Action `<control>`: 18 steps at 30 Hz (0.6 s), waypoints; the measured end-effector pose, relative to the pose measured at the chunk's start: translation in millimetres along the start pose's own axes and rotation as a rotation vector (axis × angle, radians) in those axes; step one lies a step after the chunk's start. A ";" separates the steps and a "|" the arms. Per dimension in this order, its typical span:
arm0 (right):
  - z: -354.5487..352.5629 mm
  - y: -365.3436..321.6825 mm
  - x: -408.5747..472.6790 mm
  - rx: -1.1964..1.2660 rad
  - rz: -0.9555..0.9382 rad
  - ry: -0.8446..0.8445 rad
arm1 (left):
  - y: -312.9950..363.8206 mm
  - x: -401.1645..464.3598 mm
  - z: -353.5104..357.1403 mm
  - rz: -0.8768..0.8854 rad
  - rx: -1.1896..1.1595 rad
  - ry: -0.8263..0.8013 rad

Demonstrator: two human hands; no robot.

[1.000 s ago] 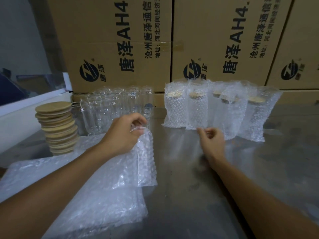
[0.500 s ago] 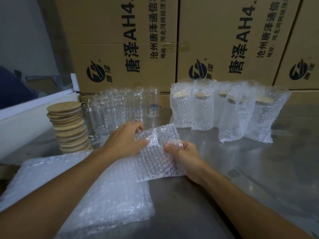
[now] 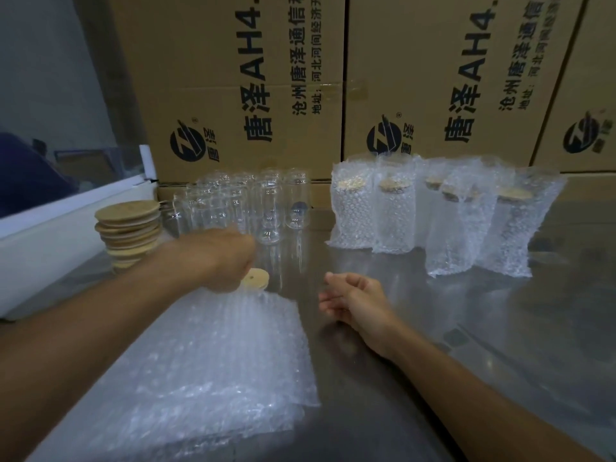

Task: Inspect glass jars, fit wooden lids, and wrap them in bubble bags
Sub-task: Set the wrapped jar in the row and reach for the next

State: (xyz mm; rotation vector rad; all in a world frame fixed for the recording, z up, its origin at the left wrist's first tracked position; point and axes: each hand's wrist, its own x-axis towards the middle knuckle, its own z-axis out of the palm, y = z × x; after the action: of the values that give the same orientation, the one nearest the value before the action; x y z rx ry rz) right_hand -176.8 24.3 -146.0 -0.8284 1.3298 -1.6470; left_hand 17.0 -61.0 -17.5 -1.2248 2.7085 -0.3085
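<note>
My left hand [image 3: 226,258] is blurred, its fingers curled over a round wooden lid [image 3: 256,279] just above the far edge of the pile of bubble bags [image 3: 216,361]. My right hand [image 3: 353,301] rests on the steel table [image 3: 433,345] with loosely curled fingers, holding nothing. Behind the left hand stand several bare glass jars [image 3: 266,205]. A stack of wooden lids [image 3: 128,228] sits to their left. Several lidded jars wrapped in bubble bags [image 3: 433,215] stand in a row at the back right.
Large printed cardboard boxes [image 3: 250,78] form a wall right behind the jars. A white bin [image 3: 50,248] borders the table on the left. Bare steel lies between my right hand and the wrapped jars, and to the right of them.
Both hands have let go of the bubble bag, which now lies on the pile. My left hand has moved and now holds a wooden lid. My right hand has drawn right and down onto the table.
</note>
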 end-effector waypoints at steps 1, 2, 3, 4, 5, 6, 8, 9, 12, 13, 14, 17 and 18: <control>0.1 0.1 1.0 -0.009 -0.013 0.016 | 2.4 1.7 0.9 -0.017 0.069 0.032; -0.1 0.2 2.1 -0.025 -0.028 0.032 | 4.5 5.7 2.4 -0.027 0.090 0.092; -0.1 0.1 2.6 -0.048 -0.045 0.046 | 5.7 11.9 4.0 -0.044 0.058 0.158; -0.2 0.0 3.4 -0.073 -0.061 0.059 | 5.9 18.9 4.4 -0.075 -0.006 0.220; -0.2 0.2 4.2 -0.096 -0.078 0.073 | 4.7 27.0 4.5 -0.119 -0.070 0.274; -0.7 0.3 5.1 -0.111 -0.093 0.089 | 3.2 35.3 4.3 -0.174 -0.117 0.313; -1.8 0.2 8.2 -0.115 -0.112 0.120 | -1.8 51.6 5.6 -0.295 -0.179 0.359; -2.5 0.3 9.7 -0.107 -0.116 0.131 | -4.4 58.6 6.7 -0.350 -0.205 0.363; -3.6 1.0 13.6 -0.102 -0.120 0.143 | -14.0 78.1 13.2 -0.452 -0.270 0.328; -3.8 1.4 14.6 -0.102 -0.121 0.144 | -17.7 83.8 16.7 -0.481 -0.286 0.324; -4.3 1.7 15.1 -0.098 -0.122 0.142 | -19.9 88.6 19.6 -0.506 -0.299 0.331; -5.2 2.1 15.8 -0.090 -0.126 0.137 | -22.6 96.1 26.5 -0.541 -0.314 0.403; -5.3 2.2 16.1 -0.088 -0.128 0.139 | -21.3 95.6 27.1 -0.549 -0.308 0.428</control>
State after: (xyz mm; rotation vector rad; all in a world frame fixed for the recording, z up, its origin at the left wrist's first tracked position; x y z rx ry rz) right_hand -187.9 11.8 -149.5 -0.8799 1.4806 -1.7832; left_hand -24.1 -150.2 -43.6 -2.2244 2.7670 -0.2380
